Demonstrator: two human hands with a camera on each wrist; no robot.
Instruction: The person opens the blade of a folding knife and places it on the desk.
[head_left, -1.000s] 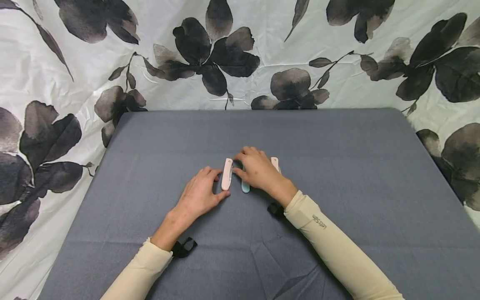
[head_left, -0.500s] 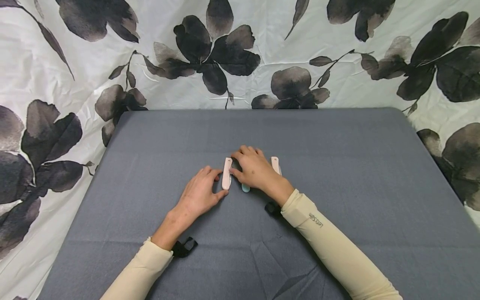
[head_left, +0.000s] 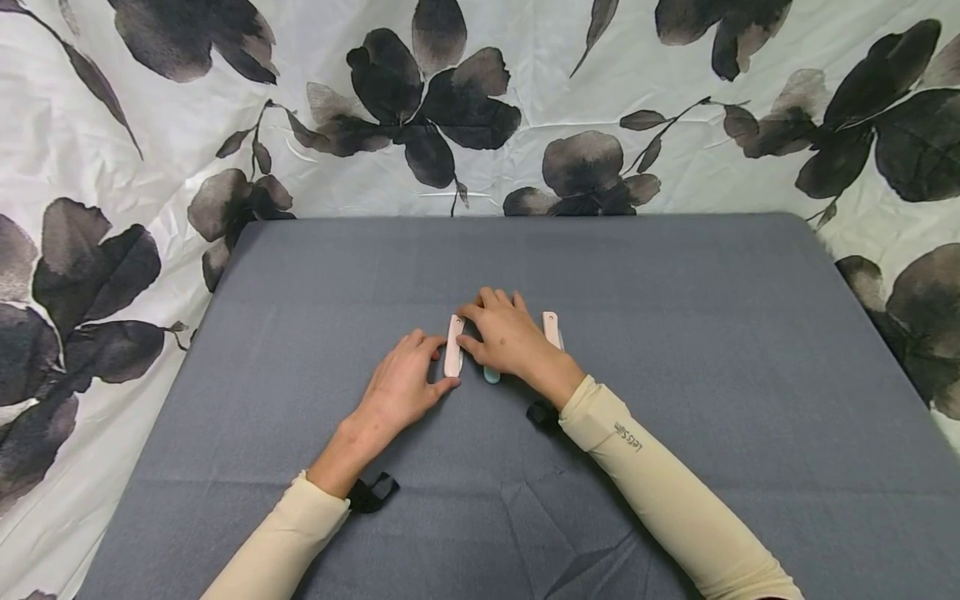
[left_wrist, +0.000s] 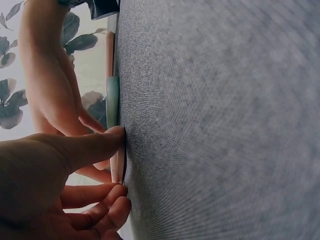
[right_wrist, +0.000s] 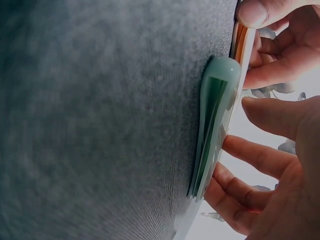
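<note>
In the head view a pink folding knife (head_left: 453,347) lies on the grey cloth between my hands. My left hand (head_left: 401,387) steadies it, with the thumb at its near end and the fingers along its left side. My right hand (head_left: 510,333) reaches over from the right; its thumb and index fingertips are at the knife's right edge. Beneath the right hand lies a teal folding knife (right_wrist: 215,115), its blade folded into the slot and mostly hidden from above. A second pink folding knife (head_left: 551,327) sits beyond the right wrist, partly covered.
Grey cloth (head_left: 637,275) covers the table, creased near the front. Behind and beside it hangs a white curtain with dark flowers (head_left: 465,100). Black wrist camera mounts (head_left: 372,493) sit under both wrists.
My right hand has shifted slightly left, from over the teal folding knife to the right edge of the left pink folding knife. The left hand has barely moved.
</note>
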